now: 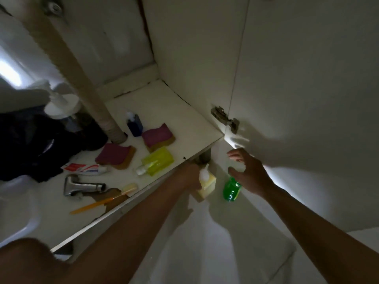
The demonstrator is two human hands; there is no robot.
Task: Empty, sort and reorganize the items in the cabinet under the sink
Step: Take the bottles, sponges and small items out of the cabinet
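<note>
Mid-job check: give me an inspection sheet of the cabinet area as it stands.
Surface: white shelf, dim, brown patch at front edge.
Job's things: on shelf blue bottle, two sponges, yellow bottle lying, toothpaste, tap, toothbrush; out front pump bottle, green bottle.
Clutter: black bag at left.
Hands: left hand against pump bottle, grip unclear; right hand open over green bottle.
Cables: nothing seen.
Surroundings: drain pipe, door hinge.

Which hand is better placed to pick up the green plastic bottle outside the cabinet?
The right hand: it hovers open just above the green plastic bottle, while the left hand is busy gripping the pale yellow pump bottle.
</note>
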